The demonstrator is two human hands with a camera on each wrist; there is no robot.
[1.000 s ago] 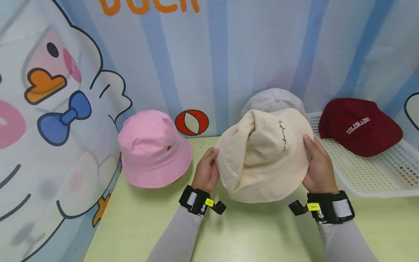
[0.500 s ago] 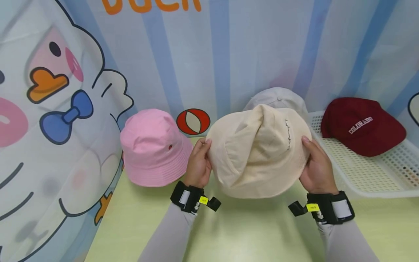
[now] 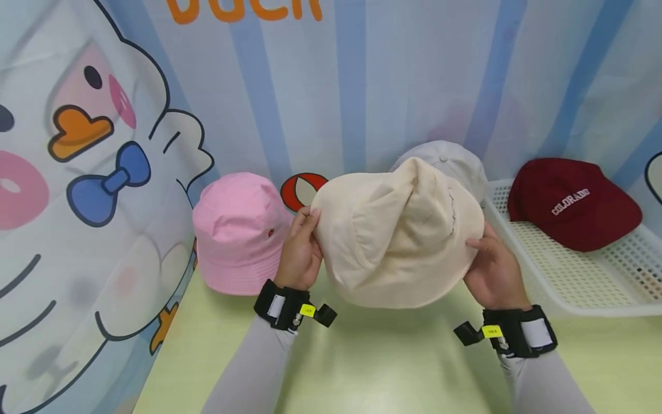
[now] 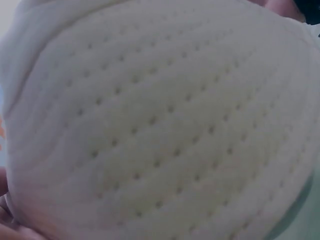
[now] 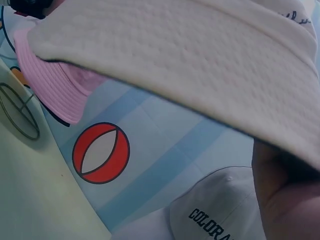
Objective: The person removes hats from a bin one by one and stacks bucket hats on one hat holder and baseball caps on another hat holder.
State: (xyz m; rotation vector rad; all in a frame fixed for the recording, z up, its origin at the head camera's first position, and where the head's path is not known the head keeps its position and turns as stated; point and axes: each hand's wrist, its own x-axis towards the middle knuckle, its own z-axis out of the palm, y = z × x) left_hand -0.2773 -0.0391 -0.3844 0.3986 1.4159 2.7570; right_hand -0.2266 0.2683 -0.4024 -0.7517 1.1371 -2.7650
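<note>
Both hands hold up a cream bucket hat (image 3: 393, 236) in the middle of the head view, its crown creased and dented in. My left hand (image 3: 301, 253) pinches the brim at its left edge, thumb on top. On the opposite side, my right hand (image 3: 493, 267) grips the brim between thumb and fingers. Stitched brim cloth (image 4: 160, 125) fills the left wrist view, with fingertips at its lower left corner. In the right wrist view the brim (image 5: 175, 65) crosses the top, and dark script lettering shows on the crown.
A pink bucket hat (image 3: 240, 236) sits at the left, on a wire stand (image 5: 20, 112) seen in the right wrist view. Behind the cream hat is a white cap (image 3: 445, 158). A maroon cap (image 3: 571, 204) lies in a white plastic basket (image 3: 569, 287) at the right.
The cream hat has shifted left and slightly up, turning so its lettering faces further right. The left hand has moved left with it, now overlapping the pink hat; the right thumb sits lower on the brim.
</note>
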